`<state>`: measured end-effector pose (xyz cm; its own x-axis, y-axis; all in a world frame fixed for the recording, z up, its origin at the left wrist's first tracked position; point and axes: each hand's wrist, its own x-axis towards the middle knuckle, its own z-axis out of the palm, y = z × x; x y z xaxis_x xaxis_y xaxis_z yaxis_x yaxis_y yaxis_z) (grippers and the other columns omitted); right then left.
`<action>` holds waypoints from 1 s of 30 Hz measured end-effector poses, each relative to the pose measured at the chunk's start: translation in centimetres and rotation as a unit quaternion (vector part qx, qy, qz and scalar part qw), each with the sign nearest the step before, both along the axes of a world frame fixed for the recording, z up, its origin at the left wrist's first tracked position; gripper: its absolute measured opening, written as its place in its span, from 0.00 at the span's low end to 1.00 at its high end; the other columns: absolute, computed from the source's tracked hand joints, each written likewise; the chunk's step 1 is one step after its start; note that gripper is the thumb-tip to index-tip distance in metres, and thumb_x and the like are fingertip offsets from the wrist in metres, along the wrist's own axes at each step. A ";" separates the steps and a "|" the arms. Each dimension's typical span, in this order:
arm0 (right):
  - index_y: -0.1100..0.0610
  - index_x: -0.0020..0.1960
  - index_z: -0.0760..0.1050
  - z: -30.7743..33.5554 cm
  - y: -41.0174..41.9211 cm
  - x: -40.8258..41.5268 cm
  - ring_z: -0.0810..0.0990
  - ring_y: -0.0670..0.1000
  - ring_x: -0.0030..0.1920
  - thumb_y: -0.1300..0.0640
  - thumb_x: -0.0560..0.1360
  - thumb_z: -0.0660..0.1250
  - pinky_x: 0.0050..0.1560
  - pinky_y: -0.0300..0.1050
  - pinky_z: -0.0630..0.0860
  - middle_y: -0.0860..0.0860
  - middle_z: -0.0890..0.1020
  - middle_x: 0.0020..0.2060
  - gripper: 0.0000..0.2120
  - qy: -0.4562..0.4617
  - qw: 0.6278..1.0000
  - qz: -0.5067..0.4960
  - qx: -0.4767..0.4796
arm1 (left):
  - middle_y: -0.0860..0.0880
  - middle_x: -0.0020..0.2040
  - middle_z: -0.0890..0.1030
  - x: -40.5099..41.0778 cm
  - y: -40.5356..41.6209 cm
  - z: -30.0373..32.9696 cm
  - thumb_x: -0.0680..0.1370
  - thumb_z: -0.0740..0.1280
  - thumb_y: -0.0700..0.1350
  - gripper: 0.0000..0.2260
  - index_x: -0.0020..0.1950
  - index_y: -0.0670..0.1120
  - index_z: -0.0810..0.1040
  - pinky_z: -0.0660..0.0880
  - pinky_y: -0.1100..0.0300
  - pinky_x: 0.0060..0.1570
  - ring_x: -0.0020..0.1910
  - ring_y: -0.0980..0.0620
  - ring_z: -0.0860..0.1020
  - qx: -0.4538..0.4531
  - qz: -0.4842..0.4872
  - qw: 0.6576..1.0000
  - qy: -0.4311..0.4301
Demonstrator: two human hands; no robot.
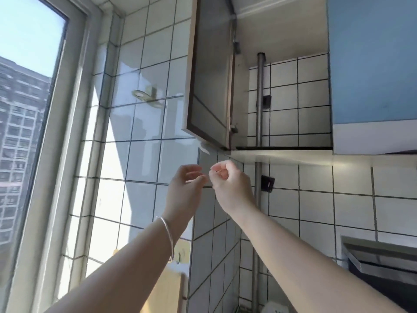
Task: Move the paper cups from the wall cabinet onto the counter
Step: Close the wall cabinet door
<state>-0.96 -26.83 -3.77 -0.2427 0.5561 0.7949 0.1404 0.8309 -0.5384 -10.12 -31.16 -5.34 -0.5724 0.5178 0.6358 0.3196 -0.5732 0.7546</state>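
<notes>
Wall cabinet point(282, 98) door open, no paper cups visible from here; my left hand point(188, 184) loose, right hand point(228, 179) curled, both empty below it; cups likely light and crushable, so I'd hold the sidewalls gently.

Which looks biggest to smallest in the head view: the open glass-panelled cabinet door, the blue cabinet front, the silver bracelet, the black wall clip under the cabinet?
1. Open glass-panelled cabinet door and blue cabinet front: similar, unranked; the blue one runs out of frame.
2. Silver bracelet, though nearer the camera.
3. Black wall clip.
</notes>
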 end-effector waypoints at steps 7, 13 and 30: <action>0.55 0.60 0.73 4.5 3.9 -4.1 0.76 0.49 0.47 0.54 0.77 0.62 0.43 0.40 0.70 0.50 0.78 0.50 0.13 0.019 0.998 -0.007 0.057 | 0.51 0.53 0.76 -4.0 4.7 3.6 0.74 0.64 0.38 0.16 0.61 0.50 0.70 0.76 0.55 0.49 0.46 0.54 0.77 0.065 0.049 0.997 -0.003; 0.54 0.63 0.70 6.6 5.7 -7.5 0.76 0.52 0.55 0.52 0.74 0.65 0.51 0.49 0.76 0.50 0.76 0.55 0.19 0.042 0.989 -0.044 0.133 | 0.52 0.58 0.77 -7.8 7.7 5.5 0.75 0.64 0.40 0.18 0.64 0.50 0.71 0.74 0.59 0.54 0.53 0.53 0.78 0.080 0.087 0.988 0.095; 0.58 0.53 0.74 8.0 9.1 -5.1 0.76 0.53 0.52 0.53 0.71 0.66 0.49 0.50 0.76 0.52 0.77 0.49 0.13 0.057 0.938 -0.134 0.316 | 0.59 0.42 0.78 -4.0 13.2 6.5 0.73 0.66 0.43 0.15 0.48 0.64 0.70 0.73 0.57 0.45 0.44 0.57 0.76 0.192 0.064 0.964 0.171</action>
<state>-6.06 -17.72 4.20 -0.0541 -0.0051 0.9985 0.3616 0.9320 0.0243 -14.16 -17.92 1.11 -0.3391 0.1449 0.9295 0.5988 -0.7288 0.3321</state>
